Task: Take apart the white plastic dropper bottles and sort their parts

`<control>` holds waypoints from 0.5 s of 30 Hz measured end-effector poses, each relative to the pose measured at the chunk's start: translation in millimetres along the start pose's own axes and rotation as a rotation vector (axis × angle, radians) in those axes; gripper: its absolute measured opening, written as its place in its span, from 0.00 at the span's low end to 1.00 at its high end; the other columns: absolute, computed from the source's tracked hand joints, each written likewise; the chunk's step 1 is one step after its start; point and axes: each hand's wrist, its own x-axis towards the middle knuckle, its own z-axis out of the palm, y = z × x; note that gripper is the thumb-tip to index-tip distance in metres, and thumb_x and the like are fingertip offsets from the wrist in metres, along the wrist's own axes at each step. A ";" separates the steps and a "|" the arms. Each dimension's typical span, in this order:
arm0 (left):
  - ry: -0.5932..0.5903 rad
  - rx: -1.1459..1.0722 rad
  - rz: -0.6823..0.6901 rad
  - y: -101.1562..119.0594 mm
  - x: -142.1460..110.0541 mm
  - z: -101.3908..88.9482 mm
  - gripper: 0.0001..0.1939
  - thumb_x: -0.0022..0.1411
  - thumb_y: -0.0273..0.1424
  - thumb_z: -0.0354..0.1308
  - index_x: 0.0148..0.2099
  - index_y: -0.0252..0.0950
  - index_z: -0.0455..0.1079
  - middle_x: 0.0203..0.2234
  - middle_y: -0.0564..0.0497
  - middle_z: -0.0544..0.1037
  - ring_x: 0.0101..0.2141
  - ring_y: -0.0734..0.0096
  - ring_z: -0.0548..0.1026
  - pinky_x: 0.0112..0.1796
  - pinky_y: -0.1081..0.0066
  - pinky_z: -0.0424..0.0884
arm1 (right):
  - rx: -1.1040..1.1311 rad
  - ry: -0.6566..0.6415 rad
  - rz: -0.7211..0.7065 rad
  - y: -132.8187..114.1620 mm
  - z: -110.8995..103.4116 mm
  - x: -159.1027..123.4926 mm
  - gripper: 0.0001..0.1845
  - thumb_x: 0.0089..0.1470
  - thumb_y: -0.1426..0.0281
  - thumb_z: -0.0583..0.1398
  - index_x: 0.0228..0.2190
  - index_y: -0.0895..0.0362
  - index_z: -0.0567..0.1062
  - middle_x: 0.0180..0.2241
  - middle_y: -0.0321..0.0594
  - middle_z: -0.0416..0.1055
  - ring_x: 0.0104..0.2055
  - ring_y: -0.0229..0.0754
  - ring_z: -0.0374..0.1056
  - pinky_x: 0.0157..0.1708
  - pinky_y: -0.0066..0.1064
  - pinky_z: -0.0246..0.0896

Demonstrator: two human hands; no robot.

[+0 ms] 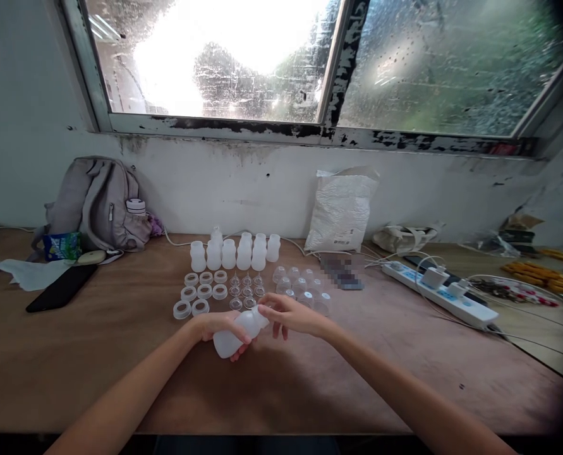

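Observation:
A frosted white baby bottle (227,344) lies tilted in my left hand (217,323), its base toward me and its top pointing up to the right. The left thumb runs along its side and the fingertips show beneath. At the bottle's top end, the thumb and forefinger of my right hand (291,313) close on a whitish part, while the other fingers curl down. Just beyond my hands stand rows of clear bottle nipples (248,292), with white collar rings (205,291) to their left. Clear dome caps (304,284) sit to the right, partly behind my right hand.
Several more bottles (229,254) stand upright behind the rings. At the wall rest a grey backpack (105,202) and a white plastic bag (340,212). A black phone (62,289) lies left. On the right, a power strip (445,297) trails cables.

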 end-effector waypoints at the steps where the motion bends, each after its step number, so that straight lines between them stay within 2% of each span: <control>1: -0.005 -0.001 -0.002 0.3 -0.6 0.4 0.12 0.44 0.29 0.59 0.34 0.34 0.65 0.18 0.55 0.71 0.18 0.71 0.70 0.21 0.71 0.66 | 0.014 -0.035 -0.012 -0.7 0.3 -0.5 0.21 0.50 0.55 0.54 0.42 0.55 0.65 0.33 0.40 0.68 0.29 0.37 0.66 0.24 0.27 0.64; 3: -0.008 -0.005 0.005 0.9 -1.7 1.1 0.12 0.44 0.29 0.58 0.34 0.34 0.65 0.18 0.55 0.71 0.18 0.71 0.70 0.21 0.71 0.65 | 0.024 -0.040 -0.085 -1.9 0.0 -1.3 0.23 0.46 0.57 0.58 0.43 0.53 0.65 0.40 0.41 0.66 0.34 0.37 0.66 0.26 0.26 0.65; 5: -0.010 0.000 0.002 1.0 -2.3 1.5 0.11 0.45 0.29 0.58 0.34 0.34 0.65 0.18 0.55 0.71 0.18 0.71 0.70 0.21 0.71 0.65 | 0.030 -0.013 -0.094 -2.0 -0.6 -1.1 0.25 0.45 0.58 0.59 0.45 0.52 0.64 0.43 0.41 0.63 0.35 0.37 0.65 0.25 0.26 0.65; 8: -0.012 0.007 -0.005 -0.7 -0.4 0.8 0.12 0.45 0.29 0.58 0.34 0.34 0.64 0.19 0.54 0.71 0.18 0.71 0.70 0.21 0.71 0.65 | 0.040 -0.007 -0.051 0.5 -0.6 0.9 0.22 0.47 0.56 0.57 0.42 0.56 0.67 0.35 0.41 0.66 0.29 0.36 0.65 0.21 0.26 0.63; 10: -0.001 -0.026 0.041 -3.6 2.4 -1.0 0.12 0.45 0.29 0.58 0.35 0.35 0.64 0.19 0.54 0.71 0.19 0.71 0.70 0.22 0.71 0.65 | 0.035 0.052 -0.134 2.1 0.1 2.3 0.20 0.46 0.59 0.59 0.39 0.57 0.68 0.33 0.40 0.67 0.29 0.36 0.65 0.26 0.27 0.64; 12: -0.018 -0.083 0.099 -7.2 5.0 -4.0 0.14 0.43 0.29 0.57 0.35 0.34 0.63 0.19 0.54 0.71 0.19 0.71 0.69 0.22 0.70 0.65 | 0.065 0.115 -0.253 2.0 0.0 3.0 0.19 0.44 0.63 0.61 0.39 0.57 0.69 0.36 0.40 0.67 0.33 0.36 0.65 0.33 0.29 0.63; 15: -0.135 -0.159 0.125 -11.1 4.6 -9.6 0.18 0.39 0.31 0.57 0.37 0.32 0.63 0.18 0.53 0.70 0.18 0.70 0.68 0.21 0.70 0.64 | 0.155 0.125 -0.360 -0.5 -2.1 3.7 0.20 0.45 0.65 0.61 0.42 0.56 0.66 0.40 0.41 0.65 0.39 0.38 0.64 0.38 0.30 0.61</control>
